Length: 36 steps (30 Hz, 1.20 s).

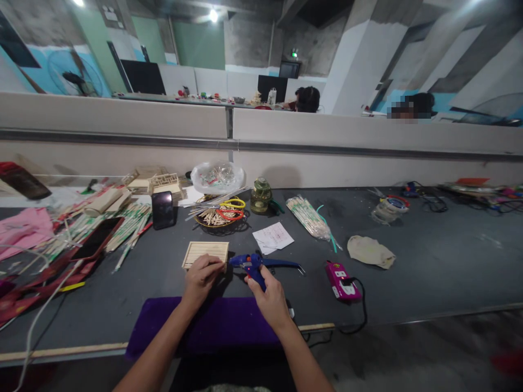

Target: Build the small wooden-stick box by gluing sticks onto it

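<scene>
My left hand (201,279) rests with curled fingers on the near edge of a flat panel of wooden sticks (205,251) lying on the grey table (429,261). My right hand (267,296) is closed round the handle of a blue glue gun (255,263). The gun's nozzle points left toward the panel's right end. Both forearms reach over a purple cloth (212,326) at the table's front edge.
A bowl of sticks with scissors (220,213), a glass jar (260,196), a paper slip (273,237), a bag of sticks (308,218), a beige cloth (371,251) and a pink power strip (342,281) lie around. Chopsticks, a phone (98,238) and stick models clutter the left. A partition wall stands behind.
</scene>
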{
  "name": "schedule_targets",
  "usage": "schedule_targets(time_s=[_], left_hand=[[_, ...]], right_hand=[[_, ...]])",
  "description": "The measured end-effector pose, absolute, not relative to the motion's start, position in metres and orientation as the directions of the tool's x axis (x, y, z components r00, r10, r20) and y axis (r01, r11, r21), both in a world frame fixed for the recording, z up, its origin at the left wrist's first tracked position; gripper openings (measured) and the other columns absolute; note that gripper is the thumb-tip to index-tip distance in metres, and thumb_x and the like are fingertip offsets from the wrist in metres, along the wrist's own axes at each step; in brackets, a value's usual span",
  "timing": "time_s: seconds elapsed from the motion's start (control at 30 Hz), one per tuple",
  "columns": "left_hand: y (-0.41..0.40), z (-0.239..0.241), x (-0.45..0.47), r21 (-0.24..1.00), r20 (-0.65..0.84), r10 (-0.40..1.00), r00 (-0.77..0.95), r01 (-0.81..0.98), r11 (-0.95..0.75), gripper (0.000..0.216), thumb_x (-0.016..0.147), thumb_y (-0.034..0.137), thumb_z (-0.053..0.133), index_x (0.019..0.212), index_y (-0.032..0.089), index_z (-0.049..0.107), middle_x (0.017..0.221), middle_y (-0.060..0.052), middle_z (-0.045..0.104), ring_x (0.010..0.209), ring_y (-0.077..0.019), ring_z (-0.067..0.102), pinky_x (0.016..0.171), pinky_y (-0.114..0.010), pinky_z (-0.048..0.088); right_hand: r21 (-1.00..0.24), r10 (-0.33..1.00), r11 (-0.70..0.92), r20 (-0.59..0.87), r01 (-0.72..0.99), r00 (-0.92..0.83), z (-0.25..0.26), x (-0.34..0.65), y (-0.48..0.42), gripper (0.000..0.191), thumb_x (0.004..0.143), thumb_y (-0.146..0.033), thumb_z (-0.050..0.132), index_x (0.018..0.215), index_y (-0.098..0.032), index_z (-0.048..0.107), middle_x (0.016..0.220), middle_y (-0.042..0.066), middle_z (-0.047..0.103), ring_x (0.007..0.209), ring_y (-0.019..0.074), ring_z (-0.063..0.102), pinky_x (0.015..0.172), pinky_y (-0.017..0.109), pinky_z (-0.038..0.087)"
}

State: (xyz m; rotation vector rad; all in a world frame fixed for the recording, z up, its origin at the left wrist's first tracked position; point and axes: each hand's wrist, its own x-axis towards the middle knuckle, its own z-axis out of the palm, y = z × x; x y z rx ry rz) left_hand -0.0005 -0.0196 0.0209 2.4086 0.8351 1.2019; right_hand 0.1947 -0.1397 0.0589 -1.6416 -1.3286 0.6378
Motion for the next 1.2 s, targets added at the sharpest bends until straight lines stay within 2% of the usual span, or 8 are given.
schedule_targets(time_s=[0.17, 0.53, 0.7, 1.07, 1.2], left_hand=[[-0.0209, 0.0237, -0.0007, 0.537, 0.6, 0.638, 0.483, 0.347, -0.769, 0.017, 0.087, 0.019, 0.057, 0.096, 0.025, 0.07, 0.092, -0.005, 0.068, 0.086, -0.0171, 0.061, 0.079, -0.032, 0.048], [-0.0194, 0.0225, -0.0019, 0.538, 0.587, 0.64, 0.496, 0.351, -0.766, 0.016, 0.086, 0.016, 0.057, 0.094, 0.022, 0.069, 0.093, -0.005, 0.068, 0.087, -0.0167, 0.061, 0.081, -0.032, 0.047], [-0.0195, 0.0213, -0.0019, 0.539, 0.598, 0.641, 0.481, 0.351, -0.766, 0.015, 0.086, 0.016, 0.058, 0.094, 0.023, 0.069, 0.093, -0.004, 0.067, 0.088, -0.0169, 0.061, 0.085, -0.033, 0.046], [-0.0196, 0.021, -0.0015, 0.547, 0.59, 0.649, 0.481, 0.354, -0.759, 0.015, 0.086, 0.018, 0.058, 0.093, 0.024, 0.07, 0.091, -0.004, 0.068, 0.087, -0.0168, 0.062, 0.079, -0.031, 0.049], [-0.0197, 0.0213, -0.0011, 0.548, 0.59, 0.652, 0.476, 0.357, -0.756, 0.015, 0.086, 0.018, 0.058, 0.093, 0.024, 0.07, 0.092, -0.004, 0.068, 0.088, -0.0168, 0.062, 0.081, -0.032, 0.048]], right_hand=[[-0.895, 0.952, -0.019, 0.12, 0.445, 0.283, 0.0624, 0.1942, -0.139, 0.036, 0.089, -0.034, 0.052, 0.121, -0.019, 0.059, 0.1, 0.008, 0.072, 0.094, 0.0226, 0.068, 0.082, 0.028, 0.05], [-0.901, 0.95, -0.011, 0.126, 0.433, 0.286, 0.0577, 0.1948, -0.1397, 0.04, 0.088, -0.032, 0.053, 0.127, -0.019, 0.056, 0.103, 0.008, 0.072, 0.096, 0.0231, 0.067, 0.083, 0.03, 0.051], [-0.895, 0.95, -0.008, 0.132, 0.445, 0.283, 0.0558, 0.1948, -0.1397, 0.041, 0.088, -0.03, 0.054, 0.127, -0.019, 0.056, 0.106, 0.009, 0.071, 0.099, 0.0242, 0.066, 0.085, 0.031, 0.05], [-0.876, 0.954, -0.025, 0.124, 0.483, 0.273, 0.0574, 0.195, -0.1424, 0.043, 0.087, -0.024, 0.052, 0.13, -0.019, 0.054, 0.109, 0.009, 0.07, 0.104, 0.0241, 0.064, 0.091, 0.032, 0.047], [-0.863, 0.953, -0.028, 0.128, 0.504, 0.273, 0.0574, 0.1949, -0.1434, 0.043, 0.088, -0.025, 0.052, 0.13, -0.018, 0.054, 0.109, 0.009, 0.07, 0.104, 0.0243, 0.064, 0.091, 0.032, 0.047]])
